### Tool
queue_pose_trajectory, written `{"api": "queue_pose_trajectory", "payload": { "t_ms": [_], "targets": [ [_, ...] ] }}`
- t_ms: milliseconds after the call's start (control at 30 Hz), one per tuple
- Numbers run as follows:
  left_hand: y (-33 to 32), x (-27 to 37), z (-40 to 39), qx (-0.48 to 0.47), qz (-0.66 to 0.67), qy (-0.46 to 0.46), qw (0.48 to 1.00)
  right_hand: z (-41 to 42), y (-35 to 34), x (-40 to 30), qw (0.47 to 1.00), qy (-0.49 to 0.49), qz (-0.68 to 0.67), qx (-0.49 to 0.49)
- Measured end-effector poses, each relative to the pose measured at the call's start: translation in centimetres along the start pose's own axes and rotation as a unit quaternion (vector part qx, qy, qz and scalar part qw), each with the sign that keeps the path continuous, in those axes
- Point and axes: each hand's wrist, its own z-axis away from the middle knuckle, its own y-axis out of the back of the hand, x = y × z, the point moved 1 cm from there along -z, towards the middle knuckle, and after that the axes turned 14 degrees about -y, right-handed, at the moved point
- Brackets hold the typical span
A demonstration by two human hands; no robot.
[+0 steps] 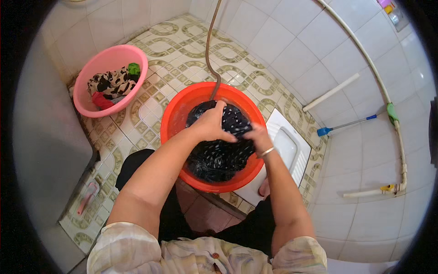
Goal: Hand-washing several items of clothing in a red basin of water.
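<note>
A black cloth with small white marks (219,154) lies wet in an orange-red plastic basin (171,118) on the tiled floor before me. Over the cloth's upper part is my left hand (214,123), thumb and fingers spread apart; its fingertips touch or nearly touch the fabric. My right hand (258,137), blurred and with a bangle at the wrist, is at the cloth's right edge, fingers curled; whether it pinches the fabric I cannot tell. A brown hose (209,51) runs down into the basin's far side, its end hidden near the cloth.
A pink basin (143,78) with patterned, red and green cloths stands at the upper left. A white squat toilet (304,147) lies at the right, partly beneath the orange-red basin. A pink-handled brush (88,198) lies lower left. A blue-headed brush (324,131) and pipes (398,137) are along the right wall.
</note>
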Motion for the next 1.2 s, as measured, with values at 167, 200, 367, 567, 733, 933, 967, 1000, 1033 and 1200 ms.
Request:
{"api": "queue_pose_trajectory", "payload": {
  "t_ms": [167,200,367,567,733,933,967,1000,1033,1200],
  "targets": [
    [1.3,-2.5,1.7,-0.073,-0.25,0.133,0.956,2.8,1.9,-5.5,0.917,0.071,-0.393,0.011],
    [1.8,-3.8,1.8,-0.057,-0.144,0.126,0.98,3.5,2.5,-5.9,0.913,0.056,-0.404,0.014],
    [0.8,-5.0,0.6,0.1,0.44,0.076,0.889,3.9,3.5,-3.9,0.992,0.005,0.065,0.107],
    [-0.1,-4.1,0.1,0.157,0.719,0.165,0.656,1.5,3.4,0.7,0.981,-0.07,0.164,0.074],
    [-4.0,-4.4,-0.3,0.19,0.725,0.239,0.617,0.9,1.8,-1.6,0.967,0.03,-0.247,0.056],
    [-5.0,-5.2,0.5,0.24,0.699,0.252,0.625,3.5,-11.5,-5.6,0.892,0.215,0.328,0.224],
    [-6.1,-1.6,0.2,0.247,0.725,0.279,0.579,2.0,-9.8,-4.4,0.871,0.201,0.356,0.274],
    [-7.4,-3.3,0.8,0.301,0.701,0.268,0.588,1.0,-9.6,-4.8,0.885,0.143,0.333,0.291],
    [-7.8,-2.5,0.7,0.334,0.582,0.298,0.679,0.4,-8.2,-4.9,0.892,0.075,0.316,0.315],
    [-4.2,3.0,0.3,0.142,0.63,0.32,0.693,-1.7,0.1,-0.4,0.883,0.07,0.322,0.335]
  ]
}}
